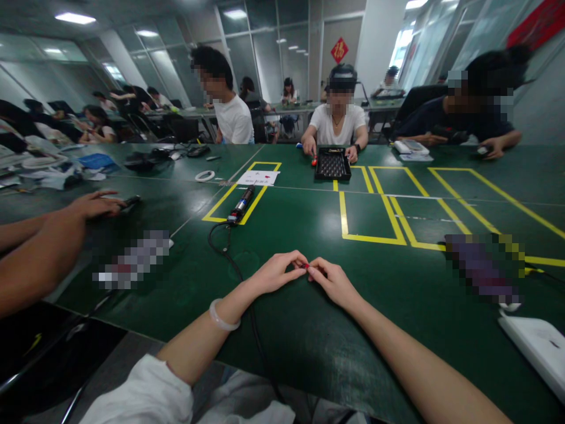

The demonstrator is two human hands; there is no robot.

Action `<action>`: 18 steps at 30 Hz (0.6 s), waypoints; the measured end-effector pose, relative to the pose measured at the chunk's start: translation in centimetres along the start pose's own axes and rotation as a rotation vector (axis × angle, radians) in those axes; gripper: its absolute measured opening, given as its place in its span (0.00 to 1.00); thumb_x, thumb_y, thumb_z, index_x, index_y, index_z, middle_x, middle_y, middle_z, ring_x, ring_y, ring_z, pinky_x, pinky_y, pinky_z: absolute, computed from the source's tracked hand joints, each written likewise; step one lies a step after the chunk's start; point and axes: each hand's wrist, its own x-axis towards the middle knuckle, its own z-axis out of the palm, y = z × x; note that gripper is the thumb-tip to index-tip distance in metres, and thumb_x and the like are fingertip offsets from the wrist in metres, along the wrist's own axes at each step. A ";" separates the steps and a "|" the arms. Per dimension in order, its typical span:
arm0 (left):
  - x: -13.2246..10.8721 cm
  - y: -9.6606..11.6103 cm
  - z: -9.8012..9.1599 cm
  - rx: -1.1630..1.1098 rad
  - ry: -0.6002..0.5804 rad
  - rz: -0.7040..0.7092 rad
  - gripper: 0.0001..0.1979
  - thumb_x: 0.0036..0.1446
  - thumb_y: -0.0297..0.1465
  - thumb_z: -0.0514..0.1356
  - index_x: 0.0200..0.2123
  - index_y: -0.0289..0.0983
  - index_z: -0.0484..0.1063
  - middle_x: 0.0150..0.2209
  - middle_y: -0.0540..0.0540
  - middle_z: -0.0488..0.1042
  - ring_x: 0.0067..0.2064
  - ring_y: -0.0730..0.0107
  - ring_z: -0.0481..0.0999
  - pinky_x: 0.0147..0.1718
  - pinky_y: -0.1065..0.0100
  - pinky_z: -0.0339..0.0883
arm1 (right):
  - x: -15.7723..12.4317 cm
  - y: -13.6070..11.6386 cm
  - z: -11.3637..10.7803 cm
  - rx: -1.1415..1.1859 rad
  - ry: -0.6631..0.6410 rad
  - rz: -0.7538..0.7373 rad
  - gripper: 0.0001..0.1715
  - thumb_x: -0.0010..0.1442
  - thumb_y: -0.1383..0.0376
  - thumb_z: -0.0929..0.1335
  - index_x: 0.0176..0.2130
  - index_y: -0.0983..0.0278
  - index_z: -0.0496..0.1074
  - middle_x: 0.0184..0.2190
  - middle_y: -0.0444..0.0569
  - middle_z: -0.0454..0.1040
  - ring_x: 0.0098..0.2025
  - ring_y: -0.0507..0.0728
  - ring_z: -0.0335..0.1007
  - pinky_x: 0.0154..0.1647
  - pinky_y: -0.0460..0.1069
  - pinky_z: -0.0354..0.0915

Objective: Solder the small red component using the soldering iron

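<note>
My left hand [281, 272] and my right hand [331, 278] meet fingertip to fingertip above the green table [304, 330]. Between them is a small red object [306, 266], mostly covered by the fingers, so its kind does not show. Both hands are closed in a pinch on it. A pale bangle [224, 316] circles my left wrist. Beneath my left forearm runs a black cable [253, 330], leading to a dark cylindrical device [242, 203] farther up the table.
Yellow tape outlines [375, 239] mark the table. Left lies a pixelated phone-like item [136, 259], near another person's hand [95, 206]. Right are a second pixelated item [483, 268] and a white box [536, 347]. Across, a person handles a black tray [333, 172]. A paper [259, 178] lies beyond the device.
</note>
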 end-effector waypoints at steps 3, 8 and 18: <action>0.0 0.0 0.0 -0.005 0.014 0.021 0.11 0.62 0.35 0.56 0.45 0.36 0.69 0.40 0.46 0.74 0.42 0.69 0.74 0.44 0.69 0.66 | 0.1 0.1 0.0 -0.018 -0.004 0.008 0.16 0.67 0.59 0.60 0.32 0.63 0.69 0.26 0.43 0.74 0.30 0.53 0.69 0.35 0.47 0.62; 0.1 -0.2 0.0 -0.004 0.029 0.020 0.09 0.62 0.35 0.56 0.43 0.36 0.69 0.40 0.47 0.74 0.41 0.70 0.74 0.43 0.70 0.66 | 0.1 0.4 0.1 0.088 0.015 0.001 0.11 0.66 0.59 0.62 0.39 0.63 0.68 0.28 0.43 0.73 0.30 0.52 0.69 0.34 0.46 0.62; 0.1 -0.5 -0.1 -0.018 0.029 0.018 0.10 0.62 0.35 0.56 0.43 0.36 0.70 0.40 0.46 0.75 0.41 0.70 0.74 0.43 0.69 0.66 | 0.1 0.4 0.3 0.101 0.070 -0.026 0.07 0.61 0.62 0.66 0.39 0.63 0.66 0.30 0.44 0.71 0.32 0.52 0.68 0.34 0.47 0.63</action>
